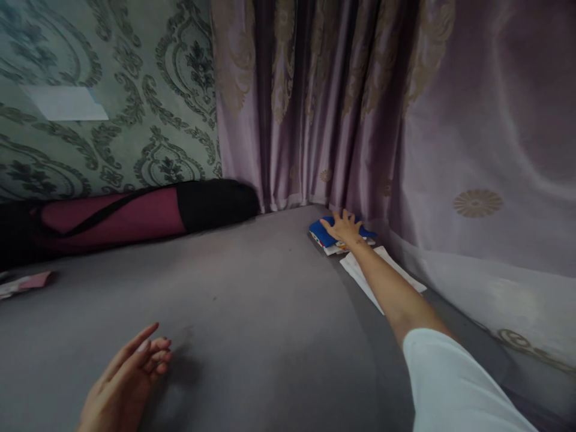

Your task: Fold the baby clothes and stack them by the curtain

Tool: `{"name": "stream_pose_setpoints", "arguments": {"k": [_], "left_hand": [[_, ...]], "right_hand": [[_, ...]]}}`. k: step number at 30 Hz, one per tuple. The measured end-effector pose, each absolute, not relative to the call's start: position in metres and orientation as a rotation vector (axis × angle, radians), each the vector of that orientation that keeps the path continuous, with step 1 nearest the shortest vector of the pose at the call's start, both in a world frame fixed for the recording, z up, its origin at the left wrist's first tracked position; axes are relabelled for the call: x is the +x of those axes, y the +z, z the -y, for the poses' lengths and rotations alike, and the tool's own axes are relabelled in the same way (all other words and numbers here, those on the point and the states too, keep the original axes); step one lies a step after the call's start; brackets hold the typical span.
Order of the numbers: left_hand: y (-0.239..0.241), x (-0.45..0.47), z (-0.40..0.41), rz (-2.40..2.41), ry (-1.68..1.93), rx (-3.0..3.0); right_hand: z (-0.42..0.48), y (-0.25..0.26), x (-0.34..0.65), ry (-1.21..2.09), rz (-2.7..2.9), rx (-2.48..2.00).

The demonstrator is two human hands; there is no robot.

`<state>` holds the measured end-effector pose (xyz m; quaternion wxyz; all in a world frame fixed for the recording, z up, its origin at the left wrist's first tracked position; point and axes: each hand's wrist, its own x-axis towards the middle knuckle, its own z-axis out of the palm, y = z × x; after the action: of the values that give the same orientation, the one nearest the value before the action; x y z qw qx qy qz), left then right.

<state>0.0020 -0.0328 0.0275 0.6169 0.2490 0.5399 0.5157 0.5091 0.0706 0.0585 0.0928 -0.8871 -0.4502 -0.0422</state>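
My right hand (346,229) lies spread on top of a folded blue cloth (320,233), near the foot of the curtain. Under the blue cloth are other folded pieces, white with coloured patterns; my hand and forearm cover part of this stack. A flat white folded cloth (405,272) lies just in front of the stack, partly hidden beneath my forearm. Low on the left, my left hand (130,372) hovers over the grey surface, palm turned inward, fingers loosely bent and apart, with nothing in it.
A long maroon and black bag (135,213) lies along the patterned wall. Purple curtains (306,120) hang behind and to the right of the grey sheet-like surface (252,312). A pink and white cloth item (33,281) sits at the left edge.
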Motion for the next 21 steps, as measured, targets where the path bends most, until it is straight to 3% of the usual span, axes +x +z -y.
{"name": "stream_pose_setpoints", "arguments": {"k": [21], "left_hand": [[0.014, -0.005, 0.031, -1.267, 1.202, 0.719]], "right_hand": [[-0.066, 0.037, 0.490, -0.068, 1.443, -2.814]]}}
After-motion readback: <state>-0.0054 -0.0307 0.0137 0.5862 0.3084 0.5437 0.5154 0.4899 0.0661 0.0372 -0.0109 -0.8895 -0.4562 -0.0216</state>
